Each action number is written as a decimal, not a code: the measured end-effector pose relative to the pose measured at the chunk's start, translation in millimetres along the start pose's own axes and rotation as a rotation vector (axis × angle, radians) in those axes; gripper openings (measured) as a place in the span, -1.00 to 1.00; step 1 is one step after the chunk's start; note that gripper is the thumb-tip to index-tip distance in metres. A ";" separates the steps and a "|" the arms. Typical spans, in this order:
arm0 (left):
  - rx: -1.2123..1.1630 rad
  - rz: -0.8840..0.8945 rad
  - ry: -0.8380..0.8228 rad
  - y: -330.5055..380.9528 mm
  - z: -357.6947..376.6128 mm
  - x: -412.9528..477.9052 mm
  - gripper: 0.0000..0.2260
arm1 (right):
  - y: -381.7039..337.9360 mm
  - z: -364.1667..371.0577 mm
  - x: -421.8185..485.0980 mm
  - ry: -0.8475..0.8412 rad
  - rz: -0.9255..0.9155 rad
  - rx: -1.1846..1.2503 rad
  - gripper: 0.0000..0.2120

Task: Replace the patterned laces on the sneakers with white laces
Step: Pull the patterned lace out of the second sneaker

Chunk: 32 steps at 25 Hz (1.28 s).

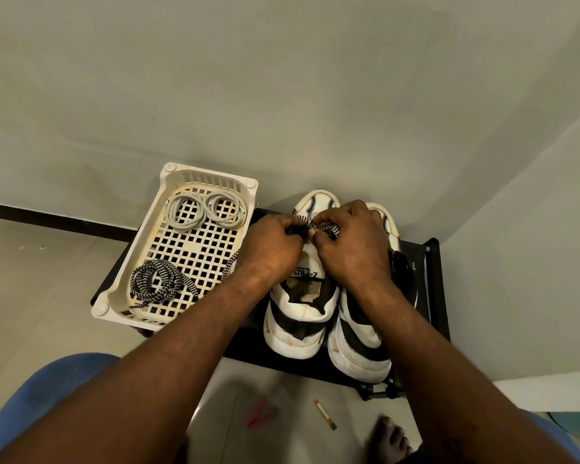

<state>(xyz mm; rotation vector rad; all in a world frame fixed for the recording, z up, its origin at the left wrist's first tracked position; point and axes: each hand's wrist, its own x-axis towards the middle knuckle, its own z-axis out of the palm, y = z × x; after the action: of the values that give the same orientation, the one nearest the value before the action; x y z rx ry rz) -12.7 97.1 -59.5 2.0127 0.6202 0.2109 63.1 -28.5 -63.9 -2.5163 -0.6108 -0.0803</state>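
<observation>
Two white-and-black sneakers stand side by side on a low black rack, toes away from me. Over the left sneaker (297,316), my left hand (270,251) and my right hand (350,242) both pinch its black-and-white patterned lace (327,228) near the toe end of the eyelets. The right sneaker (362,346) is partly hidden under my right forearm. A cream plastic basket (119,296) to the left holds two coiled white laces (205,212) at its far end and a loose patterned lace (158,284) at its near end.
The black rack (432,283) sits in a corner, with walls behind and to the right. On the tiled floor near me lie a pink paper scrap (260,415) and a small yellow strip (325,413). My bare foot (389,437) shows at the bottom.
</observation>
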 end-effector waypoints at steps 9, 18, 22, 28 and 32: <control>-0.042 0.008 -0.062 -1.8 1.8 2.4 -0.59 | -6.8 3.7 1.7 -0.035 0.017 -0.165 -0.84; 0.528 0.338 -0.054 2.8 -5.3 2.6 -0.60 | 9.8 -18.5 5.7 0.410 0.132 0.384 -0.83; 0.776 0.316 -0.129 6.5 4.9 2.5 -0.54 | 3.6 -35.7 -0.3 0.329 -0.065 0.129 -0.68; 0.635 0.252 -0.147 9.5 7.9 7.9 -0.64 | -4.8 -31.6 -19.8 -0.149 -0.081 -0.304 -0.47; 0.449 0.311 -0.026 12.0 7.0 4.5 -0.86 | -4.5 -15.7 -15.4 0.004 -0.009 -0.263 -0.58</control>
<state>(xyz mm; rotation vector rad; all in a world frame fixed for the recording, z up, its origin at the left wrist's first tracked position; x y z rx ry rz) -2.0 89.3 -53.2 2.5410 0.3528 0.2467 48.4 -39.6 -51.1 -2.7656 -0.6468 -0.1795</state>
